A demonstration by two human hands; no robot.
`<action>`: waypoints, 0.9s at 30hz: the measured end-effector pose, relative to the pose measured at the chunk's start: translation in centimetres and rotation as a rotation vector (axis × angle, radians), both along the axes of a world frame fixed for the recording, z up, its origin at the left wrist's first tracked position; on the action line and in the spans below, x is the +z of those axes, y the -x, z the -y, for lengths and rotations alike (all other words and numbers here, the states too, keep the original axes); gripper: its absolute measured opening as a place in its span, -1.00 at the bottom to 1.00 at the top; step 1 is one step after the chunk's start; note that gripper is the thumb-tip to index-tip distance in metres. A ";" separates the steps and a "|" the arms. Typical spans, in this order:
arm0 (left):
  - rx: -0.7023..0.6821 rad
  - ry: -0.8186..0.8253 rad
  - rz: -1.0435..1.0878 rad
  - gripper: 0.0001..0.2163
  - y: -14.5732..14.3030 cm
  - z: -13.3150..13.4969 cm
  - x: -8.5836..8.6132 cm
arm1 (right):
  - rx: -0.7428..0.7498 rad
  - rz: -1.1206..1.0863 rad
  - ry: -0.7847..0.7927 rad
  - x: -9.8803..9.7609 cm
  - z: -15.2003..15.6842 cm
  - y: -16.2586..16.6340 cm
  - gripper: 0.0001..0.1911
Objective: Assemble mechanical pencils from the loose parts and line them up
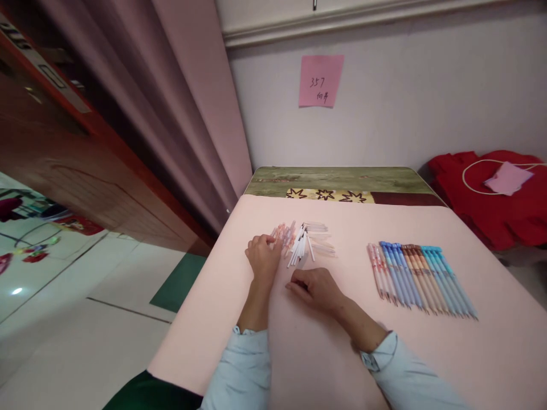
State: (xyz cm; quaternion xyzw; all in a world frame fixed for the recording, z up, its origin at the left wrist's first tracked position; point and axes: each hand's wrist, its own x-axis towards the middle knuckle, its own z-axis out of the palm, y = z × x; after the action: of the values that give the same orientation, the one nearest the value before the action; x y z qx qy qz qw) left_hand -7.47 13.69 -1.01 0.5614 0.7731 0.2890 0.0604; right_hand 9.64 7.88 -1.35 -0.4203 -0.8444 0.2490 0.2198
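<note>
My left hand [264, 257] rests on the pink table cover [342, 353], fingers curled, its fingertips pinched at a pile of pink pen barrels [284, 233]. My right hand [314, 287] lies knuckles-up just to the right and nearer me, fingers curled down on the cover; whatever is under them is hidden. Just beyond both hands lies a small bundle of white refills [300, 246], with clear pen parts [321, 242] to its right. A neat row of assembled pens [421, 276], pink, blue, brown and light blue, lies to the right.
Behind the pink cover shows a green wooden tabletop [337, 179] against the wall, which carries a pink note [320, 81]. Red cloth with a pink paper [491, 196] sits at right. A curtain [171, 114] and tiled floor [85, 319] lie left.
</note>
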 end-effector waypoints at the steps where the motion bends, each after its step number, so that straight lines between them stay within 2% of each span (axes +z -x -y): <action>1: 0.001 0.000 -0.001 -0.85 0.0 0.0 0.0 | -0.001 -0.001 0.001 0.0 0.0 0.0 -0.76; 10: 0.007 -0.042 0.102 -0.85 0.0 -0.1 -0.4 | -0.010 0.002 -0.013 -0.1 0.0 0.0 -0.77; 20: -0.007 -0.328 0.174 -0.92 0.5 -0.6 -1.1 | -0.019 -0.006 -0.028 0.0 0.0 0.0 -0.77; 23: -0.004 -0.377 0.195 -0.93 0.6 -0.7 -1.1 | -0.026 -0.081 -0.021 0.0 0.0 0.0 -0.78; 27: 0.020 -0.447 0.274 -0.90 0.6 -0.7 -0.9 | -0.062 -0.319 0.046 0.1 -0.2 -0.2 -0.75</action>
State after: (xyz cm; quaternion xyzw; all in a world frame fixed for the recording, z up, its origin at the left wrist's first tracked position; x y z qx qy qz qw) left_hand -8.10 14.35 -1.92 0.5087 0.6801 0.5266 0.0359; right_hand 9.82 8.08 -1.27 -0.4061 -0.7795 0.3250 0.3491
